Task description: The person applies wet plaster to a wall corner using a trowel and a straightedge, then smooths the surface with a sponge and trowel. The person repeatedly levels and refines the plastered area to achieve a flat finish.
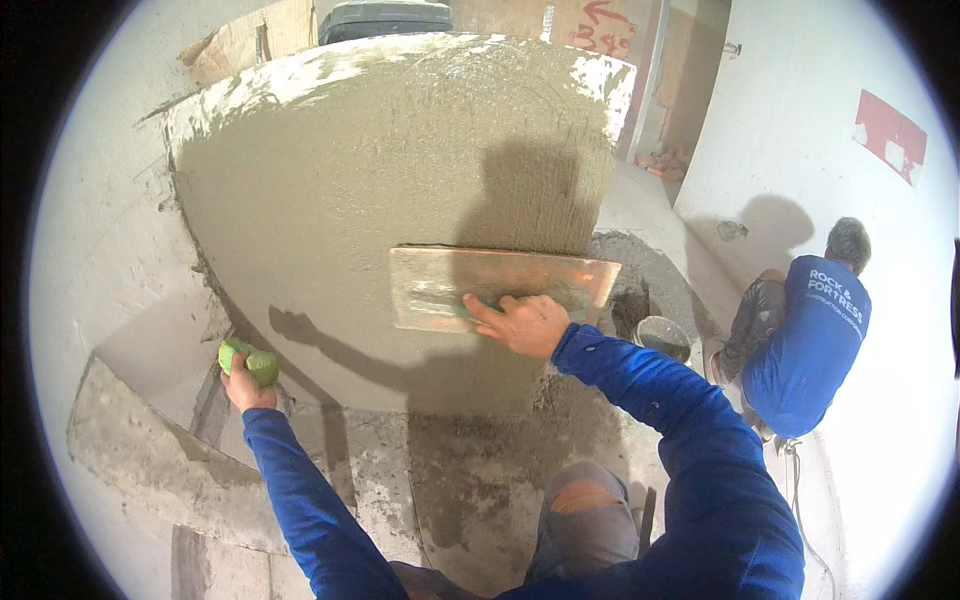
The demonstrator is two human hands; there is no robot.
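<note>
My right hand (530,324) grips a wide rectangular plastering float (430,290). Its flat blade lies against the lower part of a wall panel (330,180) coated in wet grey-green mortar. The float's handle is mostly hidden under my fingers. Off to the left, my left hand (246,386) is closed round a green sponge (250,362), held away from the coated face. Smeared white patches show along the panel's top edge and upper right corner. My shadow falls over the mortar.
A co-worker in a blue shirt (812,340) crouches at the right, facing the white wall. Between us stands a bucket (662,338) on the mortar-stained floor. A curved board (150,450) lies at lower left. A dark case (385,18) rests above the panel. A cable (797,490) trails behind the co-worker.
</note>
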